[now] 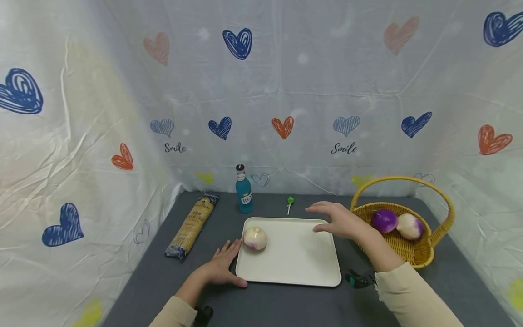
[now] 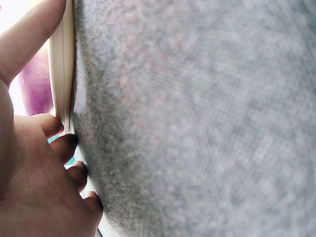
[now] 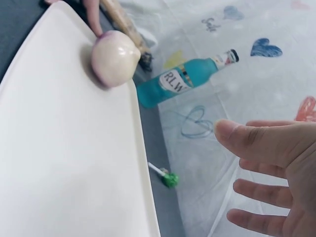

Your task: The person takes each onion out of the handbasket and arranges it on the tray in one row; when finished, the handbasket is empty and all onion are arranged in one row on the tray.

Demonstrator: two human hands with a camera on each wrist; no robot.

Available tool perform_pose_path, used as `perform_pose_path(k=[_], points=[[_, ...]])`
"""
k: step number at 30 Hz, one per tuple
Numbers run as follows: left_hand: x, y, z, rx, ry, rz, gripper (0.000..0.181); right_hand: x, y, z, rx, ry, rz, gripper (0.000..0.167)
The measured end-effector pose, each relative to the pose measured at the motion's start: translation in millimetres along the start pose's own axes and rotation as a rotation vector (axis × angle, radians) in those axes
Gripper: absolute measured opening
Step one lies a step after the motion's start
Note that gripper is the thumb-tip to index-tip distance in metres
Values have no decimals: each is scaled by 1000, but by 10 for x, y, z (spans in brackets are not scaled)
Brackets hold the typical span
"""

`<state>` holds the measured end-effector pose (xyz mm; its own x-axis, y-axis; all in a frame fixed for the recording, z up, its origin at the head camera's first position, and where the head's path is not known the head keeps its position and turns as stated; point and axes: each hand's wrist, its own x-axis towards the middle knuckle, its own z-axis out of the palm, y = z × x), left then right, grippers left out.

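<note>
A cream tray (image 1: 300, 254) lies on the grey table, with a round white-and-purple turnip (image 1: 255, 238) near its left end. My left hand (image 1: 220, 267) rests on the table at the tray's left edge, fingers and thumb spread; the left wrist view shows the tray's rim (image 2: 61, 69) against that hand. Over the tray's right end hovers my right hand (image 1: 341, 220), its fingers apart and nothing between them. In the right wrist view, the empty right hand (image 3: 276, 163) is clear of the turnip (image 3: 116, 58) and of the green lollipop (image 3: 169, 178).
Behind the tray are a blue bottle (image 1: 244, 195) and the lollipop (image 1: 289, 204). To the left lies a yellow packet (image 1: 193, 225), apparently noodles. At right, a yellow wicker basket (image 1: 425, 259) with a tall handle holds a purple turnip (image 1: 384, 220) and a white-and-purple turnip (image 1: 410, 226).
</note>
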<state>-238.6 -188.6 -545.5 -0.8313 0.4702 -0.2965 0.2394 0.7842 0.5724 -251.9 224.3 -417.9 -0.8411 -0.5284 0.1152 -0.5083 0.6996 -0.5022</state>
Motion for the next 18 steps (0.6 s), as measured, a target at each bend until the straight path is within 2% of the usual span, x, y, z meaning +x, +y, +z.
perform_pose_path(k=[6, 11, 18], points=[[-41, 54, -16, 5, 6, 21, 137, -140, 84, -99, 23, 7, 34, 56], [-5, 24, 10, 16, 10, 4, 136, -263, 146, -189, -6, 29, 39, 57], [-76, 137, -48, 17, 4, -8, 133, -393, 227, -280, -32, 61, 53, 58]])
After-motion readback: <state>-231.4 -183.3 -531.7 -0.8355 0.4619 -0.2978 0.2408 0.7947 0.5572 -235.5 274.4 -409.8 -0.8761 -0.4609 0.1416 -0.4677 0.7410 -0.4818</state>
